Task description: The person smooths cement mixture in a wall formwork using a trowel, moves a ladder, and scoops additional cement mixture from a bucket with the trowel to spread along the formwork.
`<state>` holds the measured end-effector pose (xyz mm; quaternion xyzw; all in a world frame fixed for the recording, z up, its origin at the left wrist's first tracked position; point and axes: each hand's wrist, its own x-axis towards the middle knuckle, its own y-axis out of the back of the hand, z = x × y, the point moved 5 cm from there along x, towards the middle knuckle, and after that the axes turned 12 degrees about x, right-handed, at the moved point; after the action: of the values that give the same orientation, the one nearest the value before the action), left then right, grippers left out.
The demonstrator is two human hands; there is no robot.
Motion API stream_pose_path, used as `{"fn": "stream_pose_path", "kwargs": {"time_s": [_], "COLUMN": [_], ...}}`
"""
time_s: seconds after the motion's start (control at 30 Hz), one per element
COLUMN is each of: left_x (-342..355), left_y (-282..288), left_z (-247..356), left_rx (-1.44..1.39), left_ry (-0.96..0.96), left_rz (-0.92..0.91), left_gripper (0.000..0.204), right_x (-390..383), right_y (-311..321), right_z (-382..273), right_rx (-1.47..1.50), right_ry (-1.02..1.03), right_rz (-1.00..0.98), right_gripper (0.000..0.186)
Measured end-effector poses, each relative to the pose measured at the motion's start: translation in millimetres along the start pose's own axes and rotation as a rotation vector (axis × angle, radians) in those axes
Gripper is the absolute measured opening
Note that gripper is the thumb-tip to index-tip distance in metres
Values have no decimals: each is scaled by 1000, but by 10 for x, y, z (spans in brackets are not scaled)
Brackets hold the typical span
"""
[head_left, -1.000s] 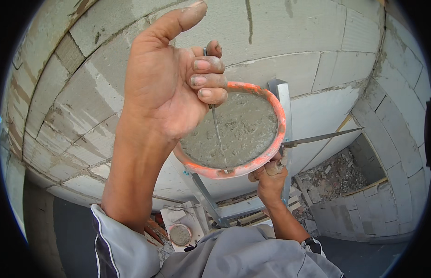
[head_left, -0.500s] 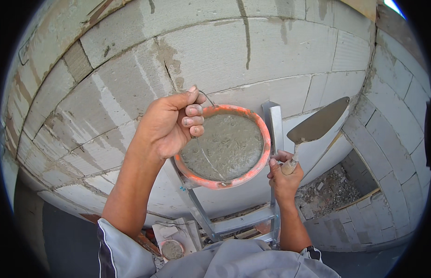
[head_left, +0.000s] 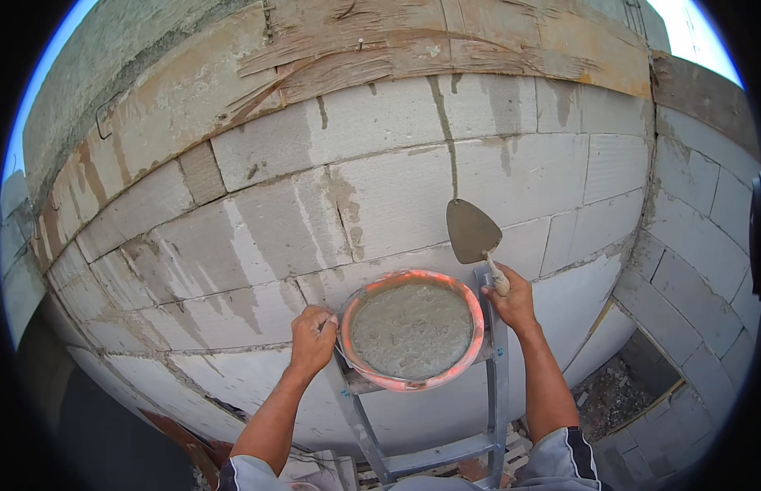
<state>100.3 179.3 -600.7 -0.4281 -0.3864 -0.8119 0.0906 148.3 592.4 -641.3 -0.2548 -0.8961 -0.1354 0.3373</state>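
An orange-rimmed bucket (head_left: 379,381) full of wet grey mortar (head_left: 412,331) sits at the top of a metal ladder, against the block wall. At its left side my left hand (head_left: 313,337) is closed around the thin wire bucket handle (head_left: 340,347). My right hand (head_left: 514,299), to the right of the bucket, grips the pale handle of a trowel (head_left: 473,232). The broad grey-brown blade points up and to the left, in front of the wall. Beside the ladder's top end, the right fingers are partly hidden.
The ladder (head_left: 497,393) stands below the bucket. A pale block wall (head_left: 380,192) with dried drips rises ahead, topped by rough wooden boards (head_left: 397,57). Another block wall (head_left: 691,245) meets it at the right, above an opening with rubble (head_left: 614,397).
My left hand has lowered the wire handle to the bucket's left side. The trowel has swung up and left in my right hand. The view has tilted up.
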Motion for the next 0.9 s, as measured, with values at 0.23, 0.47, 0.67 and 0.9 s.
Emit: {"fn": "stream_pose_path", "kwargs": {"time_s": [0.23, 0.47, 0.67, 0.9], "left_x": [-41, -47, 9, -68], "left_y": [-150, -120, -232, -248], "left_z": [123, -95, -203, -223], "left_rx": [-38, 63, -33, -35], "left_ry": [74, 169, 371, 357], "left_rz": [-46, -285, -387, -428], "left_gripper": [19, 33, 34, 36], "right_x": [121, 272, 298, 255], "right_y": [189, -1, -21, 31], "right_z": [-157, -108, 83, 16], "right_rx": [-167, -177, -218, -38], "right_ry": [-201, -97, -146, -4], "right_rz": [-240, -352, -391, -329], "right_gripper": [27, 32, 32, 38]}}
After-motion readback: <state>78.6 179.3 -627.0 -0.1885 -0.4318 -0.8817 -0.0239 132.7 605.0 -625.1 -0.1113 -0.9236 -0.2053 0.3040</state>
